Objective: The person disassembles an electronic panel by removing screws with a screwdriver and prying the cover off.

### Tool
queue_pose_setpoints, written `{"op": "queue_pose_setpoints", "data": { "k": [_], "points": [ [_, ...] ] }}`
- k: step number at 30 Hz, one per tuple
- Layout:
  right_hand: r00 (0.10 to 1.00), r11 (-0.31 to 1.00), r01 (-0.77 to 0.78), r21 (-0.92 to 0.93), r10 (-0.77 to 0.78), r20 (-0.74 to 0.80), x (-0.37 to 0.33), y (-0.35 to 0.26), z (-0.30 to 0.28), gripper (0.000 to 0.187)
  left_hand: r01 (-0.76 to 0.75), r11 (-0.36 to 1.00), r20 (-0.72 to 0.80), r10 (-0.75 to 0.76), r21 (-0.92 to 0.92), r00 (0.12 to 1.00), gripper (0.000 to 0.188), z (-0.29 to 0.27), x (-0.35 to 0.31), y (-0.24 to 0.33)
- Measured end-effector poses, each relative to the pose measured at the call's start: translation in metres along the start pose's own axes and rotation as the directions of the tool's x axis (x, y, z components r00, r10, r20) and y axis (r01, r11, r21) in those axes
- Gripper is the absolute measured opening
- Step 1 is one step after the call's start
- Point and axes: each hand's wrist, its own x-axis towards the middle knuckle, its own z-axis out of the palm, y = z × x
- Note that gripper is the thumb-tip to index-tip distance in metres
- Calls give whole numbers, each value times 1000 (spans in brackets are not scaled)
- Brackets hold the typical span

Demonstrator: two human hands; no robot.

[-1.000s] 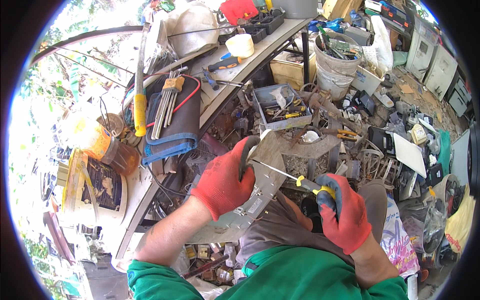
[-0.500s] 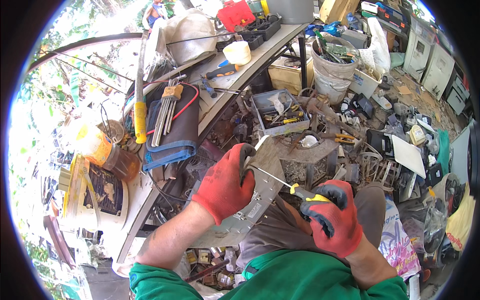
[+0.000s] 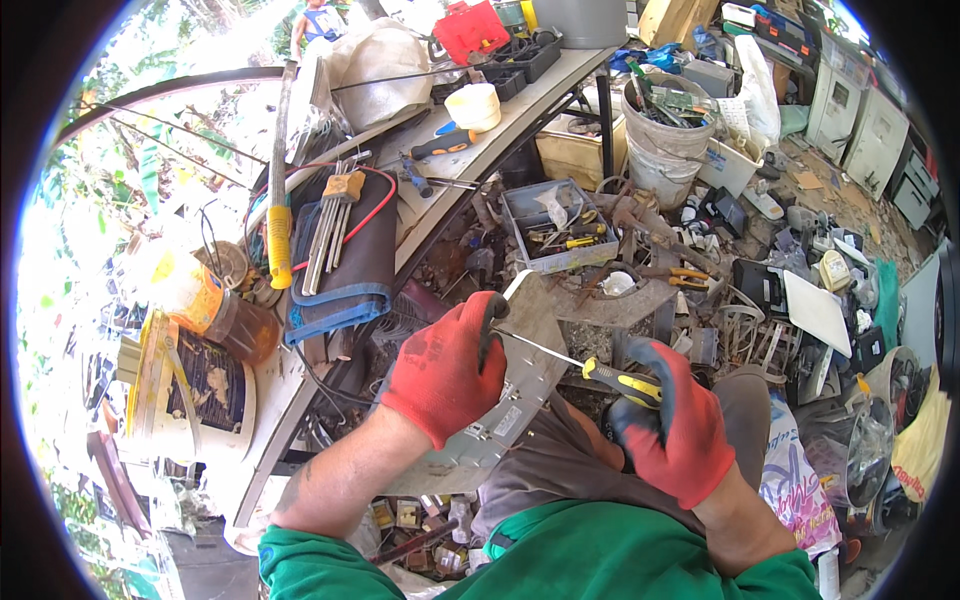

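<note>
A flat grey metal casing (image 3: 515, 405) with a pale label lies across my lap, tilted. My left hand (image 3: 450, 375), in a red glove with dark fingertips, is closed on its upper part. A yellow-and-black screwdriver (image 3: 625, 380) lies across the casing, its thin shaft pointing left and its tip close to my left thumb. My right hand (image 3: 680, 430), gloved the same way, has its fingers around the screwdriver handle, with the index finger lifted along it. The glove hides part of the handle's end.
On the bench at left lie a yellow-handled tool (image 3: 280, 245), a dark folded cloth (image 3: 350, 250) and a jar of brown liquid (image 3: 242, 328). A grey tray (image 3: 560, 225) of tools stands ahead. A bucket (image 3: 665, 150) and scattered electronic scrap fill the right. A plastic bag (image 3: 795, 480) is beside my leg.
My right hand has loosened and shifted its fingers on the screwdriver, so more of the handle shows. My left hand and the casing have barely moved.
</note>
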Motion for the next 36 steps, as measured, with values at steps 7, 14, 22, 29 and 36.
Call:
{"op": "queue_pose_setpoints", "data": {
  "k": [7,14,22,29,36],
  "points": [
    [912,893,396,-213,-410,-25,-3,18,2,48,-32,998,1,32,54,999,30,0,0,5],
    [897,900,415,-134,-429,-107,-3,33,-3,36,-100,965,71,85,243,994,31,3,-4,16],
    [951,635,-173,753,307,-41,-12,79,1,38,-163,922,116,129,352,985,25,6,3,11],
    [900,116,-304,945,359,246,5,177,34,30,-137,892,89,109,431,990,28,9,19,-1],
    [922,357,-325,876,327,209,5,196,93,47,-226,871,155,175,436,972,23,-2,19,9]
  ]
}}
